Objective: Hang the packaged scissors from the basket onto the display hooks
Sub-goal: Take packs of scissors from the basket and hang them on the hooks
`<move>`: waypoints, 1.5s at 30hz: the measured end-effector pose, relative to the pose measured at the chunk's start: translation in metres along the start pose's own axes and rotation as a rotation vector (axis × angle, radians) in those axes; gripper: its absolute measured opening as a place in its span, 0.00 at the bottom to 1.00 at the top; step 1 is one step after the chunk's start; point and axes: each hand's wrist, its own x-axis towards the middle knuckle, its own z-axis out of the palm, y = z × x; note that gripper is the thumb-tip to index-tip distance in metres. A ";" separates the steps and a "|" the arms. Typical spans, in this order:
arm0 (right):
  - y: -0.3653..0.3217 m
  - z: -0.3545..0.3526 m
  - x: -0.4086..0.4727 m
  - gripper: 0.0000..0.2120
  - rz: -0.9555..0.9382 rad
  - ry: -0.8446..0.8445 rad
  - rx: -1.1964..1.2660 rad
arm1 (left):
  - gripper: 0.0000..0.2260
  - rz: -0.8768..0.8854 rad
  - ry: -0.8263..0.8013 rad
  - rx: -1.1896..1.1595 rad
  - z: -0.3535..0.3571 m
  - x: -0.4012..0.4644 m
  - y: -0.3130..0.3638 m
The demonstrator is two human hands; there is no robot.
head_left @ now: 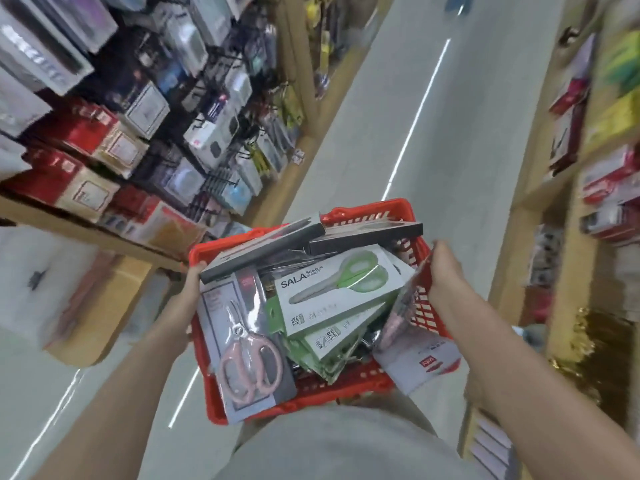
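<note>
item: red basket, heaped with packaged scissors. my left hand grips its left rim, my right hand its right rim. risk: the pink-handled pack overhangs the near left corner; a tilt could spill it before the display hooks.

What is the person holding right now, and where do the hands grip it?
The red basket of packaged scissors. The left hand grips its left rim and the right hand its right rim, fingers curled over the edges.
</note>
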 end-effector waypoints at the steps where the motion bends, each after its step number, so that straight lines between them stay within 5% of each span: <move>1: -0.017 -0.009 0.011 0.19 0.003 0.017 0.032 | 0.41 0.013 -0.017 0.014 0.020 0.004 0.025; 5: -0.074 -0.032 0.051 0.14 0.015 0.048 0.136 | 0.36 0.095 -0.107 0.037 0.086 0.022 0.108; 20: -0.376 -0.085 0.245 0.15 0.062 0.151 0.375 | 0.49 0.171 -0.351 0.309 0.364 0.075 0.491; 35: -0.772 -0.122 0.495 0.14 -0.019 0.127 0.358 | 0.26 0.380 -0.402 0.203 0.656 0.071 0.842; 40: -0.896 -0.113 0.583 0.11 0.009 0.129 0.414 | 0.27 0.275 -0.434 0.116 0.746 0.121 0.961; 45: -1.019 -0.109 0.645 0.20 0.004 0.128 0.442 | 0.26 0.189 -0.429 0.183 0.825 0.140 1.083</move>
